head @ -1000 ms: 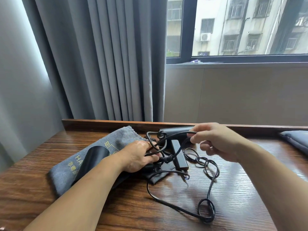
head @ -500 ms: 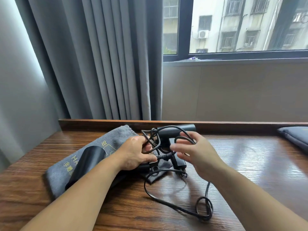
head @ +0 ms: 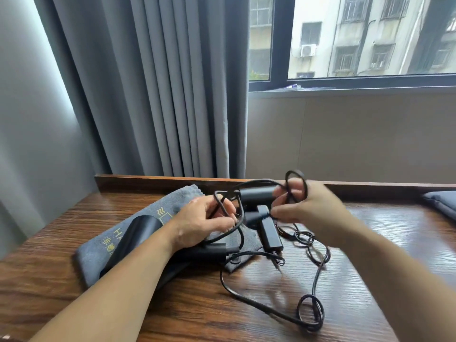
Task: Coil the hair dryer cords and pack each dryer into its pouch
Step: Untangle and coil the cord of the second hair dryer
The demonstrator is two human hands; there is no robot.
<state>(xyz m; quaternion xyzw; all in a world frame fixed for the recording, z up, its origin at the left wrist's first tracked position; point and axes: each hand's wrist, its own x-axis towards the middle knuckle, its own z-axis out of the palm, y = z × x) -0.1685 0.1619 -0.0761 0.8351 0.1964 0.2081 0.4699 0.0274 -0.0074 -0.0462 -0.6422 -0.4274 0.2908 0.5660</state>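
Observation:
A black hair dryer [head: 259, 196] stands on the wooden table [head: 172, 312], its handle [head: 271, 230] pointing toward me. Its black cord [head: 249, 299] trails over the table in loose loops. My left hand [head: 204, 222] is closed on gathered loops of that cord just left of the dryer. My right hand [head: 308, 206] pinches another loop of the same cord beside the dryer's barrel, blurred by motion. A second black dryer [head: 133, 240] lies on a grey pouch [head: 103, 245] with yellow lettering, partly hidden under my left forearm.
Grey curtains [head: 153, 95] hang behind the table at the left, a window [head: 357, 38] at the right. A raised wooden lip [head: 148, 181] runs along the table's back edge. Part of a dark grey pouch [head: 441, 203] shows at the far right edge.
My right hand has carried a cord loop up and right, beside the dryer's barrel. My left hand stays closed on the gathered loops. The slack on the table has shifted.

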